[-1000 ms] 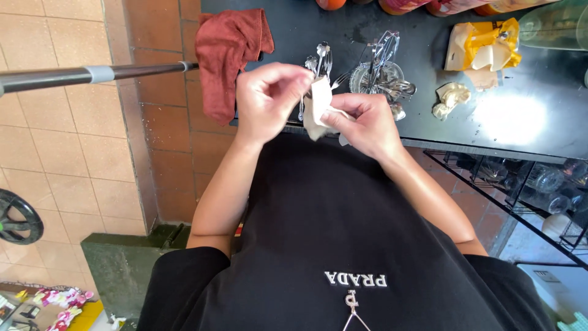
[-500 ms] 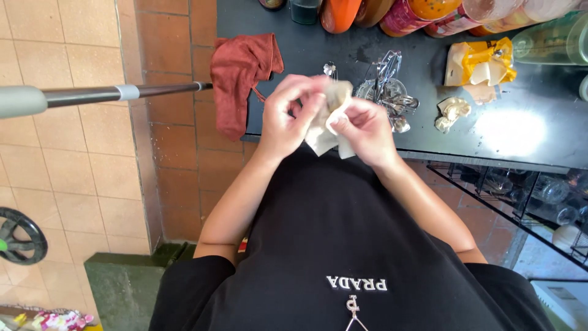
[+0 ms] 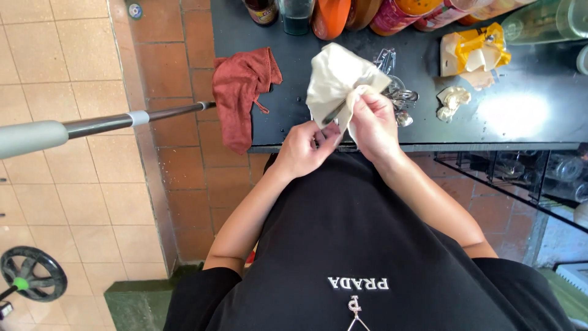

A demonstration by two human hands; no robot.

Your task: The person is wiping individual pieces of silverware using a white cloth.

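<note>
Daylight is lighting the scene evenly and brightly. A white glare patch is glowing on the dark counter (image 3: pixel 520 116) at right. Shadows are staying soft. The pole (image 3: pixel 92 127) is bulging, blurred, at the left edge.

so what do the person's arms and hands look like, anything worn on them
Both arms are bare from the short black sleeves down. The left hand and right hand wear no gloves, and no rings, watch or bracelets show in this view. The sleeves belong to a loose black t-shirt with pale lettering on the chest and a small silver pendant hanging over it.
</note>
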